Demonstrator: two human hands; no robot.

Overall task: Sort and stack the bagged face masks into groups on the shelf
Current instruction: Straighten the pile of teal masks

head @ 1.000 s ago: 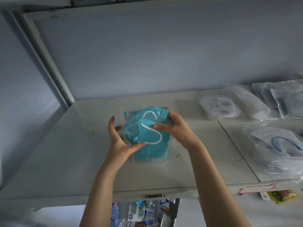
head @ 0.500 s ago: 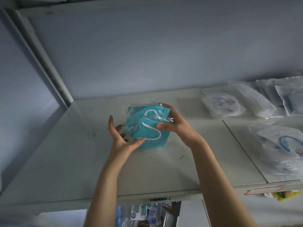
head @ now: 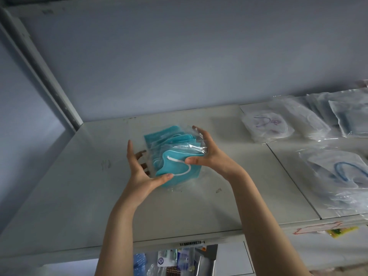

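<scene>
My left hand (head: pixel 139 172) and right hand (head: pixel 207 156) clamp the fanned stack of bagged masks (head: pixel 175 154) above the shelf (head: pixel 79 196); slick bags could slip out sideways if the grip eases.

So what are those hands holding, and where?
A stack of bagged blue masks: left hand grips its lower left edge, right hand its right edge.

A pale grey-blue wall (head: pixel 179 56) is seen behind a white shelf (head: pixel 59 196), softly lit. A white post (head: pixel 49 76) is fixed at its back left corner. A barcode label (head: pixel 192 243) is stuck to its front edge.
</scene>
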